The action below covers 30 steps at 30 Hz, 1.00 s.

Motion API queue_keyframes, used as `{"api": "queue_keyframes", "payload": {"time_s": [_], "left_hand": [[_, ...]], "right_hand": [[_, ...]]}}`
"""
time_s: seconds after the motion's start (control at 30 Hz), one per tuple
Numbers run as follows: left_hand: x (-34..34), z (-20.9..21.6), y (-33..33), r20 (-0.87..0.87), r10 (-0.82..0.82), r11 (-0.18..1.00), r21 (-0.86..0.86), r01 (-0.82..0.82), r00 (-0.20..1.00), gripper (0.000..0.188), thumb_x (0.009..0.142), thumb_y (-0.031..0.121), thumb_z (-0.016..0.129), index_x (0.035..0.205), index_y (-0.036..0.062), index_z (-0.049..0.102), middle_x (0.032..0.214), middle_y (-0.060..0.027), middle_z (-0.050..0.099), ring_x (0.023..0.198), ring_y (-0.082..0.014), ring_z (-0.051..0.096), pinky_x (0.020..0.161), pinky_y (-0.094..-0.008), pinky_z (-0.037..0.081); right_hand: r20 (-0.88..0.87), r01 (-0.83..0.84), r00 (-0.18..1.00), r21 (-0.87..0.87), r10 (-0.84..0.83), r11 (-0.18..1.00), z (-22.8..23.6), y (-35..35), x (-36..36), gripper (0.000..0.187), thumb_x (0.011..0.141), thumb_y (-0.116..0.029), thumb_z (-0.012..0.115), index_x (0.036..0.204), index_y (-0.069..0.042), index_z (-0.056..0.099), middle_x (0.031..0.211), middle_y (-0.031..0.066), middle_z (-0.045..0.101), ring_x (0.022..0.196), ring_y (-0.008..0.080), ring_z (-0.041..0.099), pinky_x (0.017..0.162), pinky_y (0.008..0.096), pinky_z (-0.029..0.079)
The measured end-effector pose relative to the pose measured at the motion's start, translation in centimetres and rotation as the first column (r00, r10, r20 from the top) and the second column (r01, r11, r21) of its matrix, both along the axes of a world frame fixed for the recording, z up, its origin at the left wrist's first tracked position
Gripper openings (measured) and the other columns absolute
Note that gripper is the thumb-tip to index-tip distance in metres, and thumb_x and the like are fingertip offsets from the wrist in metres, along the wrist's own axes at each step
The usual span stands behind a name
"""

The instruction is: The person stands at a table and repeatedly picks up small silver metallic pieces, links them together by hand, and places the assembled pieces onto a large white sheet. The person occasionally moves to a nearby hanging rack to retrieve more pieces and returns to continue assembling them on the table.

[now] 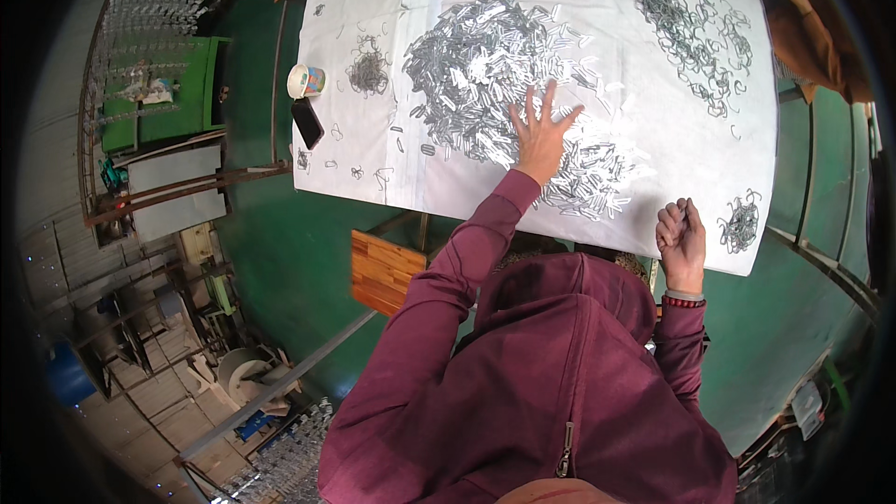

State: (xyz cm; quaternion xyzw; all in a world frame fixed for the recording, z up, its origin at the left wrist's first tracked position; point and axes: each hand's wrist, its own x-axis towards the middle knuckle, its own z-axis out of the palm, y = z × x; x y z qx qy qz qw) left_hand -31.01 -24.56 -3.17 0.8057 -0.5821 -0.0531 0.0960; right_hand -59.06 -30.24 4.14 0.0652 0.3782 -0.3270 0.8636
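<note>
My left hand (541,140) lies with fingers spread on the near side of a large heap of small, slim silver metal pieces (467,65). They look like narrow clips, but their exact kind is too small to tell. Close to the table's near right edge, my right hand (682,238) is closed, its fingers curled in; whatever it may hold is hidden. Just right of it sits a little pile of bent dark wire rings (740,222). A wider spread of similar wire rings (691,28) covers the far right of the white-covered table (364,196).
On the table's left stand a paper cup (306,81) and a dark phone (307,124), with a small wire pile (370,71) nearby. Another person's arm (803,9) is at the far right edge. A wooden stool (385,271) stands below the table's near left side.
</note>
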Motion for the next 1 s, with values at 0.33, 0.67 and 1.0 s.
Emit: {"api": "queue_keyframes", "payload": {"time_s": [0.33,0.67,1.0], "left_hand": [[5.3,-0.8,-4.6,0.081,0.14,0.989,0.038,-0.143,0.987,0.066,0.075,-0.003,0.051,0.132,0.0312,0.049,0.151,-0.0154,0.014,0.137,-0.0478,0.008,0.103,-0.0714,0.004],[4.0,3.6,7.5,-0.136,0.286,0.945,-0.126,-0.303,0.949,0.076,0.07,-0.013,0.046,0.139,0.0182,0.039,0.145,-0.022,0.02,0.131,-0.0463,0.02,0.105,-0.0619,0.015],[-1.0,-0.2,11.5,-0.121,0.268,0.963,0.067,-0.262,0.956,0.069,0.074,-0.01,0.047,0.134,0.0235,0.048,0.146,-0.0207,0.019,0.131,-0.0481,0.019,0.102,-0.0641,0.018]], "right_hand": [[-0.024,0.015,1.0,0.014,-0.015,1.0,-0.3,0.4,-0.3,0.018,0.098,-0.019,0.044,0.086,-0.006,0.047,0.066,0.0002,0.034,0.055,0.0102,0.028,0.044,0.0232,0.024],[0.006,0.021,1.0,-0.014,-0.021,1.0,0.1,-1.0,1.0,0.018,0.098,-0.018,0.043,0.086,-0.005,0.046,0.067,0.0003,0.032,0.055,0.0097,0.027,0.044,0.0226,0.023],[0.061,-0.097,0.993,-0.014,0.097,0.995,-0.3,-0.6,2.9,0.019,0.098,-0.019,0.043,0.085,-0.006,0.047,0.066,0.0003,0.033,0.054,0.0098,0.027,0.043,0.0227,0.023]]}}
